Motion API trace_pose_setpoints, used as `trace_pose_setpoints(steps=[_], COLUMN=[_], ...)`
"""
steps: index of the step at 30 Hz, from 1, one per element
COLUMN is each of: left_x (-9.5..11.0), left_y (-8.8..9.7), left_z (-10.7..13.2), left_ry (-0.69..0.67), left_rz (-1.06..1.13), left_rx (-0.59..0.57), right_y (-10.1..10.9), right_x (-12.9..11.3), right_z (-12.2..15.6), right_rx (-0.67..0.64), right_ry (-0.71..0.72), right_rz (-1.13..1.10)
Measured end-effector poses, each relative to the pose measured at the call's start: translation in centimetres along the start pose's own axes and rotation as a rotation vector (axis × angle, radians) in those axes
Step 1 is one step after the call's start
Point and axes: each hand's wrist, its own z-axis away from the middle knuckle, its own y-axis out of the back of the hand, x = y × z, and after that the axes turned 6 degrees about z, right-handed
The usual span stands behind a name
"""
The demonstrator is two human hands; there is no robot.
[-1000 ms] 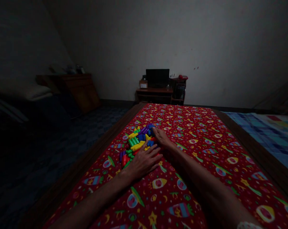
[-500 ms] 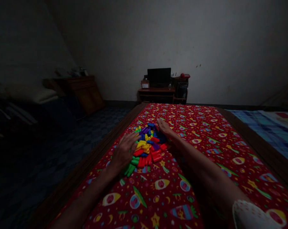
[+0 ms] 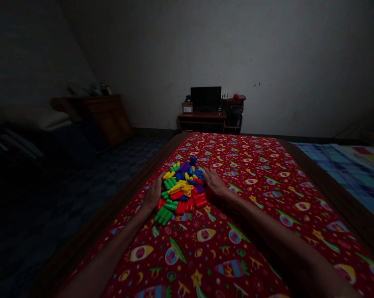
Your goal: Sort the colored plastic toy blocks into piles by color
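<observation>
A pile of glossy plastic pieces (image 3: 179, 188) in green, yellow, red, blue and purple lies on a red cloth (image 3: 212, 252) printed with rockets and stars. Many pieces have rounded, finger-like prongs; their exact kind I cannot tell. My left hand (image 3: 153, 193) rests along the pile's left edge, palm turned inward, fingers extended and partly hidden by the pieces. Against the right edge stands my right hand (image 3: 215, 182), its fingers stretched forward beside the blue and red pieces. Neither hand grips a piece. A green piece (image 3: 164, 216) sits at the near left of the pile.
Beyond the cloth, a low desk (image 3: 202, 118) carries a dark monitor (image 3: 205, 98), a small box (image 3: 187, 107) and a red telephone (image 3: 239, 97). A wooden cabinet (image 3: 108, 120) stands at the left. Plaid fabric (image 3: 326, 165) lies to the right.
My left hand has moved from over the pile to its left side, uncovering green and yellow pieces. My right hand has come nearer, and the pile sits closer together between them.
</observation>
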Motion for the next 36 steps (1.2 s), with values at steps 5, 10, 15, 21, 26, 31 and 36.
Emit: trace_pose_setpoints(steps=[5,10,15,21,26,31,36], left_x=[-0.8,-2.6,-3.5,-3.2,-3.8,-3.9,-3.5], left_y=[-0.3,0.1,0.4,-0.4,-0.5,-0.2,-0.1], left_z=[-0.4,-0.9,-3.7,-6.9,-6.3,-6.0,-6.3], left_ry=[-0.009,0.006,0.103,0.208,0.148,0.101,0.114], left_rz=[0.061,0.154,0.34,0.455,0.384,0.285,0.248], left_rx=[0.049,0.126,0.162,0.126,0.048,0.038,0.004], right_y=[-2.3,2.9,12.7,16.3,15.2,15.0,15.2], right_x=[-3.1,-0.1,9.6,17.8,18.5,18.5,18.4], right_z=[2.0,3.7,10.8,18.8,19.2,18.9,19.1], right_rx=[-0.045,0.174,0.276,0.331,0.344,0.353,0.341], right_ry=[-0.04,-0.056,-0.143,-0.256,-0.223,-0.227,-0.235], right_rz=[-0.13,-0.049,0.31,0.686,0.76,0.798,0.796])
